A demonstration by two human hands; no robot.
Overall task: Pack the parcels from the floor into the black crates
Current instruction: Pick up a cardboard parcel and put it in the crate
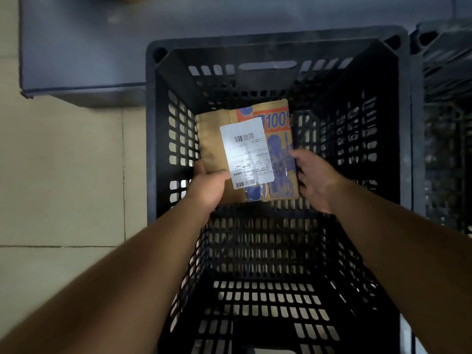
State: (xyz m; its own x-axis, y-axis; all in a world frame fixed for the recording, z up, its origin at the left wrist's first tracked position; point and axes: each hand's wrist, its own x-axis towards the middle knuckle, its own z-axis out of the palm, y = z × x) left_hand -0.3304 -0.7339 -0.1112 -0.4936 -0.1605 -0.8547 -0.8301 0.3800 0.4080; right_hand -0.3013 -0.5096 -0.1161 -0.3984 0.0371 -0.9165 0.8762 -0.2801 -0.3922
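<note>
Left hand (208,186) grips the parcel (246,152) at its near-left corner, right hand (315,180) clamps the right edge; both are grasping it deep inside the black crate (153,123), at or just above the base (can't tell if it's touching). Advice: lower it flat, release both sides together. Long axis runs near-to-far, shipping label (246,152) up, slightly rotated. Second crate (444,118) sits beside, right.

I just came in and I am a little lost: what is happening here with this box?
A person is lowering a cardboard parcel with a white shipping label into a black crate. The left hand holds its near left corner and the right hand its right edge. No other parcel shows in this crate. A second black crate stands at the right.
</note>
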